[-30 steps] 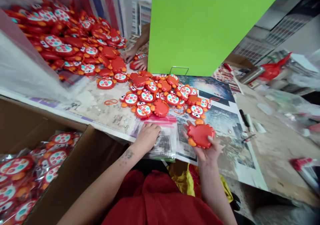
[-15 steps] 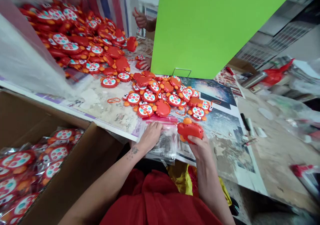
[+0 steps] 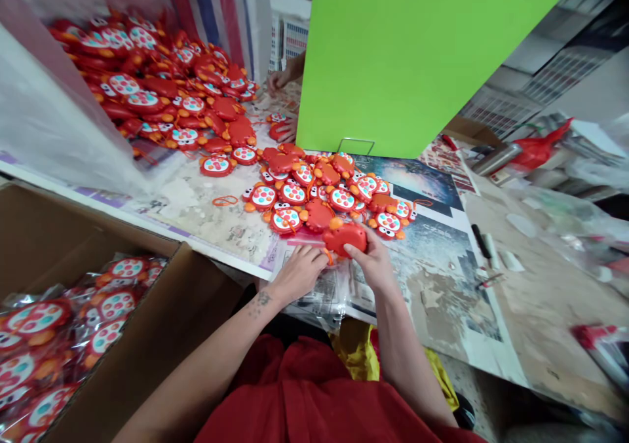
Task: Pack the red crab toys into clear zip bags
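My right hand [image 3: 368,253] grips a red crab-shaped toy [image 3: 344,236] with its plain red back up and an orange knob at its far end. An orange cord loop [image 3: 329,256] hangs at the toy's near side, close to my left fingers. My left hand [image 3: 302,271] is closed at the edge of a clear plastic bag [image 3: 324,292] with a pink strip along its top; its fingertips are partly hidden. The bag lies on the table's front edge, beneath the toy. Just beyond lies a pile of similar toys [image 3: 287,220], some showing white faces with coloured dots.
A large heap of toys [image 3: 162,89] spills from a striped sack at left. Bagged toys [image 3: 111,305] fill a cardboard box [image 3: 162,286] below. A green panel [image 3: 393,56] stands behind the pile; another person's hand [image 3: 287,130] shows beside it. A black marker [image 3: 481,240] lies right.
My right hand has brought the toy left, over the bag and close to my left hand. My left hand has shifted slightly. The other person's raised hand has lowered.
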Tool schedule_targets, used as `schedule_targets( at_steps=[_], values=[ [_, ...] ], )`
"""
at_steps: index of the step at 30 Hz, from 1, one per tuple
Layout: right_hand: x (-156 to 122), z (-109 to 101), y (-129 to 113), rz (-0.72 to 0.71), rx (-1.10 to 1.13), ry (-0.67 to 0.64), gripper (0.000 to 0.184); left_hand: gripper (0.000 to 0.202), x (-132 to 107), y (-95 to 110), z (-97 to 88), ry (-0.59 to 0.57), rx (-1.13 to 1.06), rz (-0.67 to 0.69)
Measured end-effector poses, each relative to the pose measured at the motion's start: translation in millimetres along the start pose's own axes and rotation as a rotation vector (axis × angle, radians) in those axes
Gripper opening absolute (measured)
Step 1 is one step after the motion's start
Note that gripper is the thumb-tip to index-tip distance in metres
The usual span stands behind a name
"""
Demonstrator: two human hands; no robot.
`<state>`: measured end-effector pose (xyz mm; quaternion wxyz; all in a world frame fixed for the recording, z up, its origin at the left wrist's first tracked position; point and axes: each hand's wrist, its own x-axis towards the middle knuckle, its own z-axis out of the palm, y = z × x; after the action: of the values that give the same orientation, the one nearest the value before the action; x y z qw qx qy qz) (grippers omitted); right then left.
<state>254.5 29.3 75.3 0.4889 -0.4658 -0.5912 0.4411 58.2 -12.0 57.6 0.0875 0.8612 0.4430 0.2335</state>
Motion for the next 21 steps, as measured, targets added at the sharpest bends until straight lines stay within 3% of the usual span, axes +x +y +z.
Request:
schedule_targets(
  at_steps=[10, 13, 15, 17, 19, 21],
  values=[
    [18.9, 28.5, 8.5, -0.019, -0.225, -0.264, 0.044, 0.019, -5.2, -1.2, -0.8, 0.256, -0.130, -0.146],
    [17.2, 36.1, 4.4, -0.068, -0.238, -0.379, 0.043, 0.018, -5.0, -2.0, -2.6, 0.264, -0.150, -0.201],
    [15.0, 32.5, 2.5, -0.119, -0.307, -0.344, 0.044, 0.019, -3.9, -3.0, -2.2, 0.237, -0.138, -0.211],
    [10.5, 21.7, 1.8, -0.122, -0.441, -0.189, 0.047, 0.019, -2.4, -4.0, -0.8, 0.230, -0.141, -0.215],
    [2.8, 7.9, 1.8, -0.034, -0.574, -0.069, 0.049, 0.017, -0.8, -5.2, 0.4, 0.256, -0.172, -0.223],
    [-7.8, -3.1, 2.1, 0.087, -0.656, -0.091, 0.047, 0.015, 1.1, -6.7, 0.0, 0.284, -0.228, -0.217]
  ],
)
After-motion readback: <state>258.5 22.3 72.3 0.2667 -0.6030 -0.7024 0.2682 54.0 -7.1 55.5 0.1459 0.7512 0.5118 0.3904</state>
